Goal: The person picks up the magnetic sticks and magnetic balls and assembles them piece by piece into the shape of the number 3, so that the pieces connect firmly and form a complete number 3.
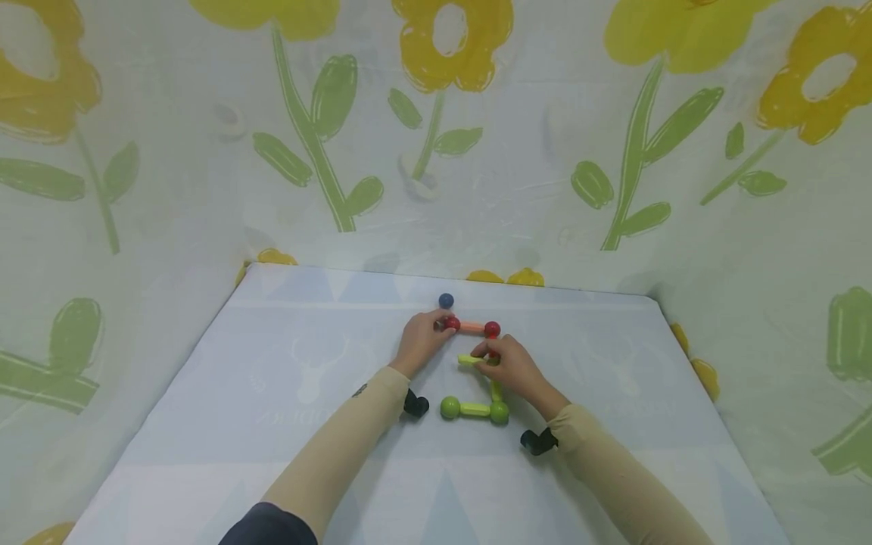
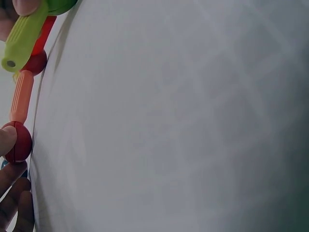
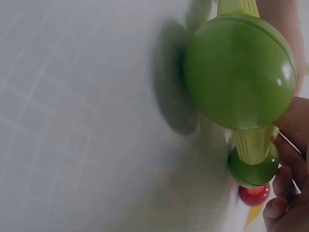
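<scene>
My left hand [image 1: 423,339] pinches a red ball [image 1: 453,323] at the left end of an orange rod [image 1: 471,328]. Another red ball [image 1: 493,329] is at that rod's right end, with a red rod [image 2: 46,34] running from it toward the right hand. My right hand [image 1: 509,366] pinches a yellow-green rod [image 1: 467,359]; its free end points left and shows a dark dot in the left wrist view. Beside the right fingers, a green ball [image 3: 253,169] shows in the right wrist view, mostly hidden by the hand in the head view.
A blue ball [image 1: 446,300] lies beyond the left fingers. Nearer me, two green balls, the left one [image 1: 450,407] and the right one [image 1: 499,412], are joined by a yellow-green rod [image 1: 474,409]. Flowered cloth walls [image 1: 518,189] surround the white table [image 1: 259,424].
</scene>
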Motion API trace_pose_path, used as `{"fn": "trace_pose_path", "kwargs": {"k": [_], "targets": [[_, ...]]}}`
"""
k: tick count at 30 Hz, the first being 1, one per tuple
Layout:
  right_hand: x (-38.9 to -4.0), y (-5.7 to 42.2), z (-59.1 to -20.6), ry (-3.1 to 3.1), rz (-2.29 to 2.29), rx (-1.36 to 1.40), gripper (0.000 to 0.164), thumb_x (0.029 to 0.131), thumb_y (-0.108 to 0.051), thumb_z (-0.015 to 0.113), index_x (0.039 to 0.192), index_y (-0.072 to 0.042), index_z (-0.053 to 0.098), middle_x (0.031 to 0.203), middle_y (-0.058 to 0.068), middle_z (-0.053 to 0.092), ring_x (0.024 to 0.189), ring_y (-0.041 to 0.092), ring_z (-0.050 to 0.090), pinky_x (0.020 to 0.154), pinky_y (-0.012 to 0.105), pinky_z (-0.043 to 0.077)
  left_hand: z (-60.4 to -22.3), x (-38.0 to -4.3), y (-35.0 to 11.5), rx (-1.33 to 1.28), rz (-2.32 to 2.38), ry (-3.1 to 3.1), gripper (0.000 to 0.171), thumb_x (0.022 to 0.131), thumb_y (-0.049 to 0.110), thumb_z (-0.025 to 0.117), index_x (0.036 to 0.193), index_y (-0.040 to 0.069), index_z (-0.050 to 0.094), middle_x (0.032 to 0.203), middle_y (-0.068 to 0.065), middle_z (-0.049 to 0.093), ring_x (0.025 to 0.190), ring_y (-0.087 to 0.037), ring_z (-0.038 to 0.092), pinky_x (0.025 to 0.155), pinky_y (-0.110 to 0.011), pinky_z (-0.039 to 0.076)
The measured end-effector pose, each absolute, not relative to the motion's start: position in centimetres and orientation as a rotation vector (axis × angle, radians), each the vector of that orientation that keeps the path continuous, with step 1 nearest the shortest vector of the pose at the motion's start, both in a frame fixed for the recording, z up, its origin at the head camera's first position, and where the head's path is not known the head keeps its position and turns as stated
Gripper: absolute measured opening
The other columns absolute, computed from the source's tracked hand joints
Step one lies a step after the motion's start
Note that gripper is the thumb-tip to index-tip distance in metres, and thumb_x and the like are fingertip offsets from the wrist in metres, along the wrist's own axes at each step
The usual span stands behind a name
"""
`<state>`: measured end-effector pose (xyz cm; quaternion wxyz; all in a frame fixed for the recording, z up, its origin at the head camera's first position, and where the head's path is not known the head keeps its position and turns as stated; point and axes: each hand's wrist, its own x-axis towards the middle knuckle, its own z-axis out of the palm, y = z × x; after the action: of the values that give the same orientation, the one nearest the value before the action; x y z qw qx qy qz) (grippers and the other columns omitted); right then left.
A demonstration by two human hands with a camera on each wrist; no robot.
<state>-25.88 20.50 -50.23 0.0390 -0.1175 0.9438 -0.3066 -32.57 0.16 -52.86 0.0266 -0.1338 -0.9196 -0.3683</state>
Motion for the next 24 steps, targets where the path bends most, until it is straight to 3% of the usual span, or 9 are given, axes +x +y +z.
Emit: {"fn": "trace_pose_path", "kwargs": {"k": [24], "targets": [[-25.85, 20.93, -50.98, 2.872, -0.926, -0.33, 0.016, 0.087, -0.019, 0.082, 0.103, -0.023, 0.08, 0.091, -0.006, 0.061, 0.085, 0.017, 0.047, 0.075, 0.033, 0.042, -52.83, -32.53, 0.21, -0.416, -1.106, -2.841, 0.034, 0.093, 0.027, 0.076, 0.125, 0.018, 0.071, 0.113, -0.001, 0.073, 0.102, -0.021, 0.063, 0.093, -0.039, 0.048]]}}
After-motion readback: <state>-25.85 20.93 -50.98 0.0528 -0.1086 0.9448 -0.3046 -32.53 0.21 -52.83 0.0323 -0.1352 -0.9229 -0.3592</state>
